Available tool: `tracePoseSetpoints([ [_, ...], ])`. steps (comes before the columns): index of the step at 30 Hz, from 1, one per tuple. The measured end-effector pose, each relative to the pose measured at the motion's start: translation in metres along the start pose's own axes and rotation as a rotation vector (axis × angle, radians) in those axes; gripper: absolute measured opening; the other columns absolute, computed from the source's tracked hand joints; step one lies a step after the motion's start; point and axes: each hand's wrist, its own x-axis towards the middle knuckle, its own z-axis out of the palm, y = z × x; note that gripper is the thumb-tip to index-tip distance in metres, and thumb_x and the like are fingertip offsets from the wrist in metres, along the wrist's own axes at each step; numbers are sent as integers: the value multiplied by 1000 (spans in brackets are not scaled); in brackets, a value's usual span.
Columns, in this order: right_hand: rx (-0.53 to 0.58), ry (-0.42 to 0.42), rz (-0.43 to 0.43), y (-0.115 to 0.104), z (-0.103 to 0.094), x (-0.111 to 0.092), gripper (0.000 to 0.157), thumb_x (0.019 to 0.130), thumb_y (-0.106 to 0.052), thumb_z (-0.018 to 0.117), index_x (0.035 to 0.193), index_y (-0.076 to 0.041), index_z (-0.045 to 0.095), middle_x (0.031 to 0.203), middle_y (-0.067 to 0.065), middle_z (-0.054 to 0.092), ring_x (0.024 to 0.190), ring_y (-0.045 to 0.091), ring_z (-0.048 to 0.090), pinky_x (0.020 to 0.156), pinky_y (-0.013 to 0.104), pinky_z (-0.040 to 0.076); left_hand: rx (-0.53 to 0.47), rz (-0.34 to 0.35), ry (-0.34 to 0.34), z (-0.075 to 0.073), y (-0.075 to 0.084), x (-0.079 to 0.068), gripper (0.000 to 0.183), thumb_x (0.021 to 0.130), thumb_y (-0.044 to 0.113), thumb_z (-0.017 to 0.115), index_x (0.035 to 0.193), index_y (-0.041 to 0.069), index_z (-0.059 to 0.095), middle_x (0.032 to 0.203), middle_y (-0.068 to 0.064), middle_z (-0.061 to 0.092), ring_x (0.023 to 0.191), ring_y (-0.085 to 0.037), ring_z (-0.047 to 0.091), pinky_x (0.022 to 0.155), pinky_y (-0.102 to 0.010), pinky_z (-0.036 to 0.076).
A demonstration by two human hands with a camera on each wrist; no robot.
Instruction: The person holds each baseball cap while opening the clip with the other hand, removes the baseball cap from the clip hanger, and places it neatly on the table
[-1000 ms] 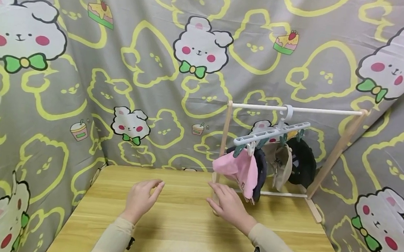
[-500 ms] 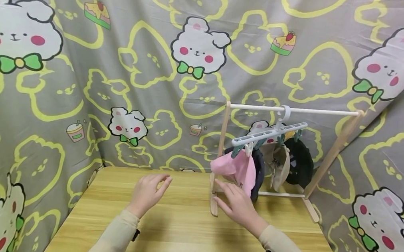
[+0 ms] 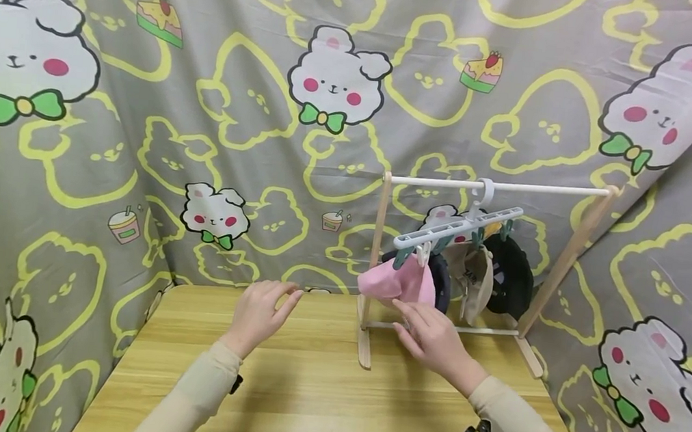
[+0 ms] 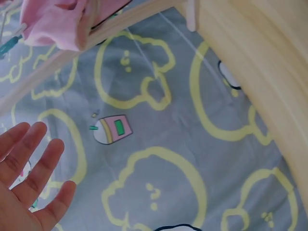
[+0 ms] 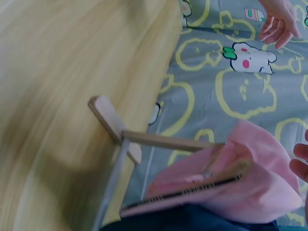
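A pink cap [image 3: 396, 282] hangs from the left end of a pale clip hanger [image 3: 456, 229]; in the right wrist view its open underside and black inner tape show. Behind it hang a dark navy cap [image 3: 442, 283], a beige cap [image 3: 476, 286] and a black cap [image 3: 510, 275]. My right hand [image 3: 436, 340] is just in front of the pink cap's lower edge, fingers loosely bent and holding nothing; whether it touches the cap I cannot tell. Left of the rack, my left hand [image 3: 258, 313] hovers over the table, its spread fingers [image 4: 33, 183] holding nothing.
The hanger hooks over the white rail [image 3: 558, 190] of a rack with wooden posts [image 3: 377, 246]. Its wooden feet [image 3: 364, 348] stand on the wooden table [image 3: 305, 404]. A grey patterned curtain [image 3: 251, 166] closes off the back and both sides.
My right hand has moved right and slightly up, to in front of the pink cap. The left hand has shifted a little right and upward. The caps still hang from the hanger.
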Motion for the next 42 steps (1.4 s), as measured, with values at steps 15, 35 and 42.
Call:
tracePoseSetpoints([
  [15,-96,58,-45,36,-39,18,38,99,-30,53,114,1,69,90,11,69,78,25,65,66,39,55,-35,68,64,-7,3,38,39,100,43,50,99,11,74,89,-3,76,79,-23,70,77,-45,55],
  [35,-301,87,-54,92,-91,45,35,98,-26,53,110,3,68,89,19,70,73,36,65,63,50,54,-53,159,119,-17,10,96,42,100,44,48,109,10,71,103,-8,73,96,-28,67,86,-45,54],
  [42,-370,112,-21,118,-109,50,34,96,-25,53,104,5,69,87,22,69,72,40,64,61,52,51,-89,172,104,-17,23,121,48,102,47,42,115,9,69,112,-8,70,104,-26,65,91,-43,53],
])
